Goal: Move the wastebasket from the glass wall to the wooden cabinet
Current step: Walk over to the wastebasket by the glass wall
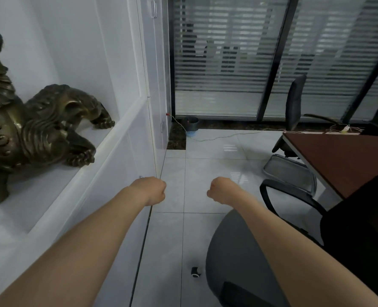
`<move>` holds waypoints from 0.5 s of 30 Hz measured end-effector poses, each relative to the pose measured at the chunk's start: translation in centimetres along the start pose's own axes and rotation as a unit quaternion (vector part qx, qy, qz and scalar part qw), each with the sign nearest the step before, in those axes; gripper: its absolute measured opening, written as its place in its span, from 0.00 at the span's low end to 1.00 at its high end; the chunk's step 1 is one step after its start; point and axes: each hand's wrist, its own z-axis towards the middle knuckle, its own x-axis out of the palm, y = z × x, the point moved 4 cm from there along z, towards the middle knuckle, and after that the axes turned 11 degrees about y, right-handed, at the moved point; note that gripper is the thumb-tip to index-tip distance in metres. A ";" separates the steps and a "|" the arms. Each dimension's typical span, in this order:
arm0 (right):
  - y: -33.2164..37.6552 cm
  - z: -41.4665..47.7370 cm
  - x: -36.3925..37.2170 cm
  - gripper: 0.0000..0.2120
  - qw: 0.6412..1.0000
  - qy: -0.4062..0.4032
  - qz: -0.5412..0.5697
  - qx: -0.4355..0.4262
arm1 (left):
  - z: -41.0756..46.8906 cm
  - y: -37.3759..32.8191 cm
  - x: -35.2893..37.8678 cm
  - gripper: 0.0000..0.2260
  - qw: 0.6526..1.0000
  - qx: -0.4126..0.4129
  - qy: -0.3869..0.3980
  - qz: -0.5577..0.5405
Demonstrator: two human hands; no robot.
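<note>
The wastebasket (191, 126) stands on the floor (208, 185) at the far end of the room, at the foot of the glass wall (272, 63) with its frosted stripes, tucked into the corner beside the white cabinet (155, 96). It looks dark-lined with a pale blue mesh base, and a thin cable (217, 136) trails across the tiles just beside it. It is well apart from both hands.

The left hand (152, 190) and right hand (222, 189) are stretched forward with each grip curled into a closed fist, holding nothing. They probably hang there only as a ready pose, since nothing is within reach.

A bronze lion statue (35, 127) sits on the white shelf at left; a grey office chair (232, 251) and a brown counter (343, 160) narrow the passage on the right, so the walk must run between them.
</note>
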 end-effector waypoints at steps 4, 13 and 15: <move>0.2 6.9 -3.9 0.11 1.000 0.023 -0.007 0.020 | 6.1 1.7 -4.1 0.15 1.000 0.009 0.019 -0.007; 0.8 20.0 -10.7 0.13 0.998 0.024 0.008 0.051 | 19.7 5.8 -10.7 0.15 0.999 0.019 0.048 0.000; 0.6 23.0 -12.5 0.13 0.998 0.021 0.011 0.064 | 23.4 6.6 -12.8 0.14 0.999 0.027 0.034 0.011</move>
